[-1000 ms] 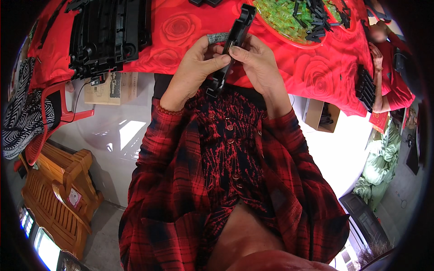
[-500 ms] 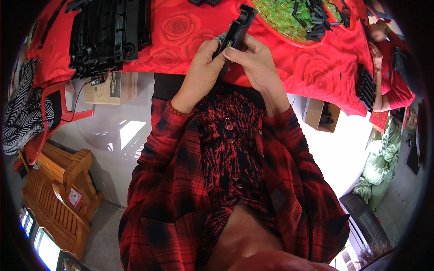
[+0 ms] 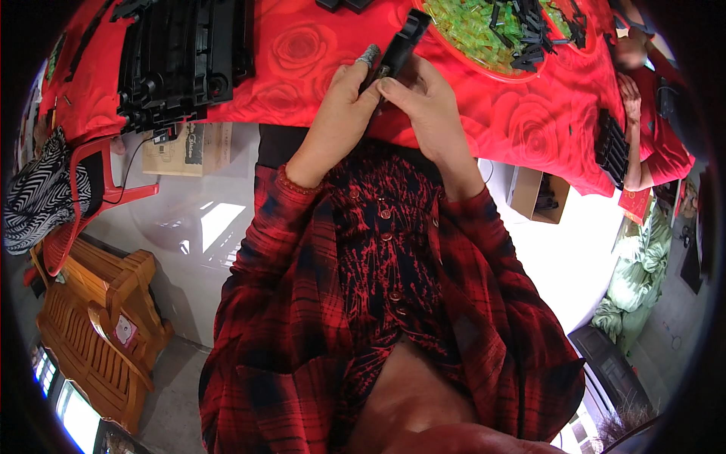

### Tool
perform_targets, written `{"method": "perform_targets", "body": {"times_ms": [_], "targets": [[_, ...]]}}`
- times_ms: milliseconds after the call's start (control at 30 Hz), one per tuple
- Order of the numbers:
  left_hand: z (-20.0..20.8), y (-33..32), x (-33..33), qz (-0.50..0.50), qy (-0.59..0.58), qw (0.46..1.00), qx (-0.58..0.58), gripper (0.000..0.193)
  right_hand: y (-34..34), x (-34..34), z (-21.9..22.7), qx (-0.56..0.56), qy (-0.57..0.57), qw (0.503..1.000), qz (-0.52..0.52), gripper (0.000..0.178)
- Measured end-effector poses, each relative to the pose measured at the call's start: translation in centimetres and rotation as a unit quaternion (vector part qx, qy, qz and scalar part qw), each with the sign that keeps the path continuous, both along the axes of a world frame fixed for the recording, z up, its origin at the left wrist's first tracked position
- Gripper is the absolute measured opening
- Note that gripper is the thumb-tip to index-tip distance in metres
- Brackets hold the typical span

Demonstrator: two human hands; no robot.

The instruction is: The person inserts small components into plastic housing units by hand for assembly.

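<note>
A long black plastic part (image 3: 405, 41) is held up between my two hands, tilted with its far end to the upper right. My left hand (image 3: 339, 117) is closed on its near end, thumb pressed against it. A finger of that hand, wrapped in something grey at the tip, sticks out along the left side. My right hand (image 3: 432, 106) grips the part from the right, its thumb laid on the face beside the left thumb. Something small shows near the thumb tips, too small to make out. The fingers beneath the part are mostly hidden.
A red rose-patterned cloth (image 3: 295, 45) covers the table. Stacked black plastic parts (image 3: 178, 57) lie at left. A red tray (image 3: 522, 77) holds green-yellow pieces and black pieces (image 3: 522, 30). A person's hand (image 3: 630, 94) rests by black parts (image 3: 611, 147) at right. Cardboard boxes (image 3: 185, 149) stand below.
The wrapped finger of my left hand has lifted and straightened away from the black part. Both thumbs remain on the part, which has shifted only slightly.
</note>
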State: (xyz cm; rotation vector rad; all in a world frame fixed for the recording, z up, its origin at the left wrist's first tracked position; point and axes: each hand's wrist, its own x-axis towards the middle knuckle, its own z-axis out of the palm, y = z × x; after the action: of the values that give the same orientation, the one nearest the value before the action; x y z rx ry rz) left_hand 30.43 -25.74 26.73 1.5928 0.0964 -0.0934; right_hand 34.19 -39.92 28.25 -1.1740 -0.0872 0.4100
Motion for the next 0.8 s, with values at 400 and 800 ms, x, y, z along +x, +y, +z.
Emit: {"method": "perform_targets", "body": {"times_ms": [400,800], "targets": [[0.8,-1.3,-0.1,0.112,-0.105,0.958,0.243,0.044,1.0,-0.3,-0.2,-0.464,-0.485,0.723,-0.165,0.018],[0.3,-0.1,0.5,0.079,0.008,0.992,-0.102,0.038,1.1,0.2,-0.6,-0.386,-0.396,0.818,-0.157,0.017]]}}
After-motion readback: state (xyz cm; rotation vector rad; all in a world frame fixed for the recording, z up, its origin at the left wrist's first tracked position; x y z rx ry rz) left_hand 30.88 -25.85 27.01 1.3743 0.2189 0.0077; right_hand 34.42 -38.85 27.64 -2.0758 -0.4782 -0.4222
